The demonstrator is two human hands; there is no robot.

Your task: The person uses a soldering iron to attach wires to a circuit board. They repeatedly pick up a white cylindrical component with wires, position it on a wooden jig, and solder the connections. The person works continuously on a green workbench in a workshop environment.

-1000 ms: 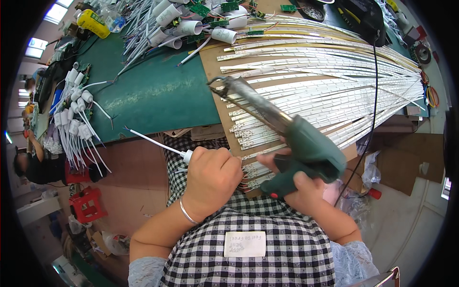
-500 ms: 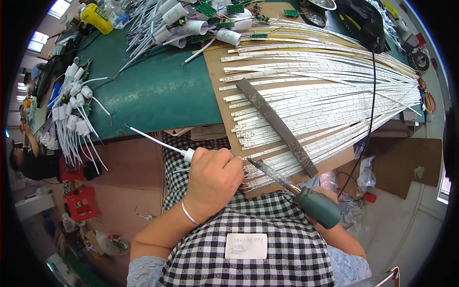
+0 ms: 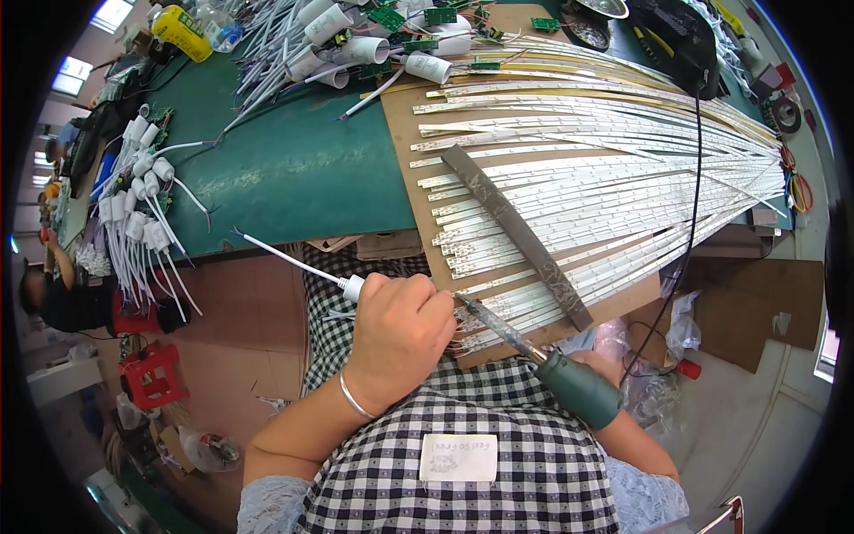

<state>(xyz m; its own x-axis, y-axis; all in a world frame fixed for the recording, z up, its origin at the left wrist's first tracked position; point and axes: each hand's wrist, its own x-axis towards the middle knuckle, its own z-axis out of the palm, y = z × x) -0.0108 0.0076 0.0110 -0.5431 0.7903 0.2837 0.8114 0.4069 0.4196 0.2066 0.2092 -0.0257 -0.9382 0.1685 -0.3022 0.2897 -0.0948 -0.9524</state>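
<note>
My left hand (image 3: 402,331) is closed around a white cable with a cap (image 3: 352,287), its free end pointing up and left. The fingertips sit at the left ends of the lowest white LED strips (image 3: 498,307); what they pinch there is hidden. My right hand (image 3: 600,365), mostly behind the tool, grips a soldering iron (image 3: 578,387) by its green handle. The iron's metal tip reaches the strip ends right beside my left fingertips. A dark flat bar (image 3: 516,231) lies slantwise across the strips on a brown board (image 3: 405,133).
White tubular caps with cables and green circuit boards (image 3: 365,49) pile up at the back. Another bundle of capped cables (image 3: 133,205) hangs over the table's left edge. The iron's black cord (image 3: 696,178) crosses the strips. A person (image 3: 53,289) is at far left.
The soldering iron's handle and my right hand have shifted slightly left. Its tip stays by the strip ends, and my left hand has barely moved.
</note>
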